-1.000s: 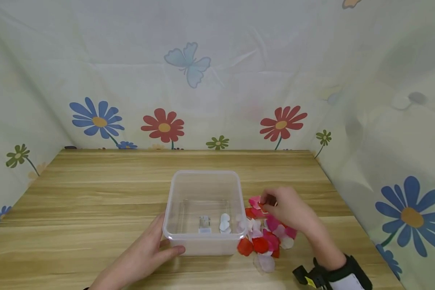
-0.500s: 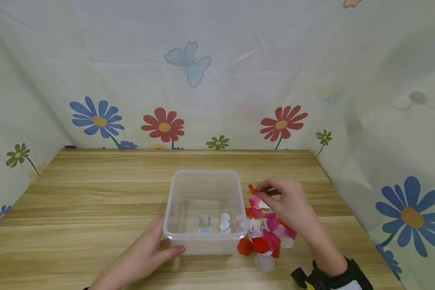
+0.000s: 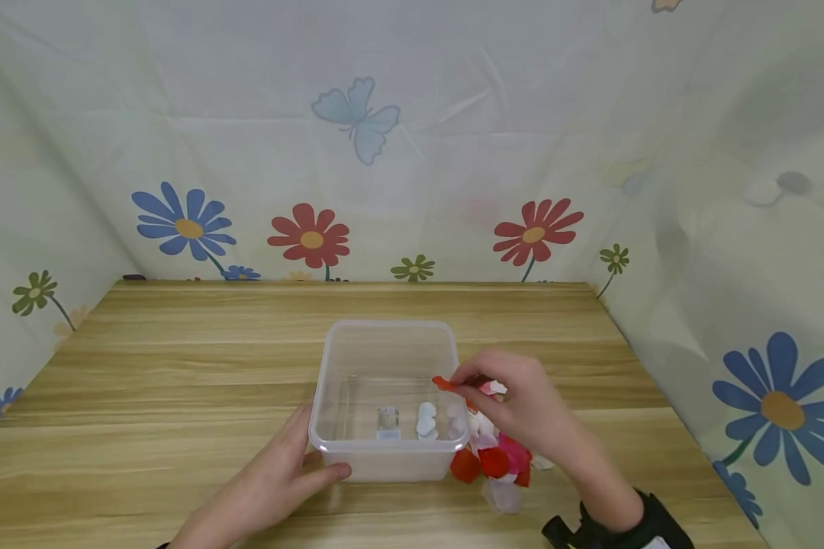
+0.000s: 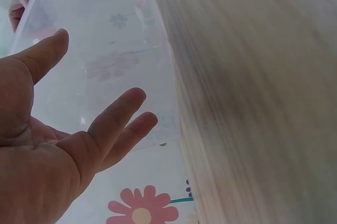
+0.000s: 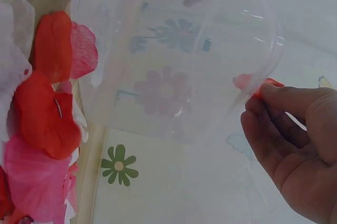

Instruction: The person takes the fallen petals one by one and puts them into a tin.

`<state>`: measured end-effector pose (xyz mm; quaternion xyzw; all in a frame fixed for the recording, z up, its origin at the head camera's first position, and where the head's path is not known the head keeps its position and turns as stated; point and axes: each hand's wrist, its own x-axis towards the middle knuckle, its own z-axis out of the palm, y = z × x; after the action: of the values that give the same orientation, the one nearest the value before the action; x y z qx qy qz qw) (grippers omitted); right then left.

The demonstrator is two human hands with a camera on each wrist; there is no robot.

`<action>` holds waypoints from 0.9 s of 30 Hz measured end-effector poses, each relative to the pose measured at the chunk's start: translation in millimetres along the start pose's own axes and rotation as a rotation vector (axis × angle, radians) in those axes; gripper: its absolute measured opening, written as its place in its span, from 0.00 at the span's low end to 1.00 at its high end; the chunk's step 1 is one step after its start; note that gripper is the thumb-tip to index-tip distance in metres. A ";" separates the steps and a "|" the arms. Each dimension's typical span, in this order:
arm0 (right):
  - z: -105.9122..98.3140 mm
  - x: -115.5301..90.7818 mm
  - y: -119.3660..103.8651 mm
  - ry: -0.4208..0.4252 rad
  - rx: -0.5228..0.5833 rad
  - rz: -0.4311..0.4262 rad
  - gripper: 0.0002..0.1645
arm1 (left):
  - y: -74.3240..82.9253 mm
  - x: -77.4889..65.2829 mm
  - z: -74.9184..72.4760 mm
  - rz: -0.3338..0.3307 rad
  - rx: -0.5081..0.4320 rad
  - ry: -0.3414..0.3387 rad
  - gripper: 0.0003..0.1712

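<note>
Red petal [image 3: 442, 383], pinched by the right hand [image 3: 522, 398], has reached the box [image 3: 391, 466].

A square clear plastic box [image 3: 384, 467] is set on the brown wood-grain counter [image 3: 178, 351], flanked at left by the left hand [image 3: 290, 467] and at right by thin red, pink and white petals [image 3: 494, 463] (behind the counter, a flower-printed white sheet [image 3: 426, 183] is hung).

One second ago the right hand [image 3: 515, 385] was down at the loose pile of red, pink and white thin petals [image 3: 494, 461]; then it raised one curved red petal [image 3: 442, 383]. Now the hand has moved leftward, bringing this petal to the right rim of the square clear plastic box [image 3: 384, 465].
</note>
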<state>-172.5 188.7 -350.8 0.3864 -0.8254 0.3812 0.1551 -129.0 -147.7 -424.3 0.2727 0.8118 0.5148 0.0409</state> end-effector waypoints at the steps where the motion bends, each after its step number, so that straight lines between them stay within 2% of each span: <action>1: 0.9 0.1 -0.5 -0.007 -0.001 0.006 0.18 | -0.1 0.0 0.1 0.000 0.003 0.000 0.51; 5: 1.9 0.1 -1.0 -0.011 -0.013 0.015 0.19 | -0.7 -0.1 0.2 0.003 0.012 0.004 0.51; 11: -3.2 -0.4 2.5 0.032 -0.047 0.024 0.23 | -1.0 0.0 0.2 -0.003 0.004 0.008 0.51; 16: -9.4 -2.5 7.3 0.033 -0.112 0.134 0.19 | -0.4 0.2 -0.3 -0.009 0.007 0.010 0.50; 19: -11.2 -3.9 12.6 -0.048 -0.136 0.256 0.14 | 0.1 0.2 -0.6 -0.018 0.004 0.009 0.50; 23: -8.2 -5.6 25.6 -0.231 -0.143 0.401 0.10 | 0.7 0.1 -0.8 -0.036 0.008 0.010 0.51; 27: -0.9 -9.2 35.7 -0.354 -0.138 0.480 0.09 | 0.8 0.1 -0.5 -0.014 0.005 0.013 0.49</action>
<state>-193.5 208.8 -373.4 0.2294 -0.9313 0.2766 -0.0594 -129.0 -147.8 -423.4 0.2638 0.8153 0.5140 0.0387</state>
